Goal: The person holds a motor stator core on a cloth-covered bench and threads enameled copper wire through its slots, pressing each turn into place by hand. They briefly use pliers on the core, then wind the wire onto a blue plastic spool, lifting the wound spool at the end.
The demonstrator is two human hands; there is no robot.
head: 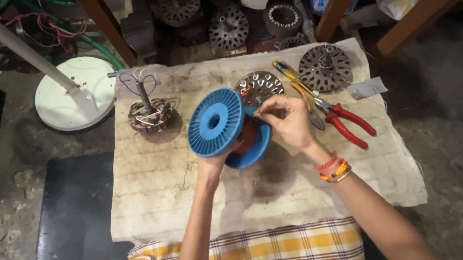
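Nearest the camera: yellow checked cloth [260,257] across the lap, woven, with thin dark lines. Beyond it a stained off-white cloth [163,198], coarse and creased, spread over the desk.

Both hands raised over the middle of the cloth. Left hand [212,163] grips a blue plastic spool [220,123] from below, fingers closed on its lower rim; the spool is tilted, its round ribbed flange facing the camera, with a centre hole. Copper-coloured wire shows between the two flanges. Right hand [289,121] is pinched together at the spool's right edge, fingertips closed on what looks like a thin wire end, too fine to tell. Beaded orange and red bracelets [333,168] on the right wrist.

Right of the hands: pliers [345,121] with red handles, lying flat beside a yellow-handled screwdriver [290,74].

Left: a wound motor core [149,116], round, upright shaft, loose wires.

Farther: two slotted metal discs [324,67], dull grey. Off the cloth, a white round fan base [75,94] on the concrete floor.
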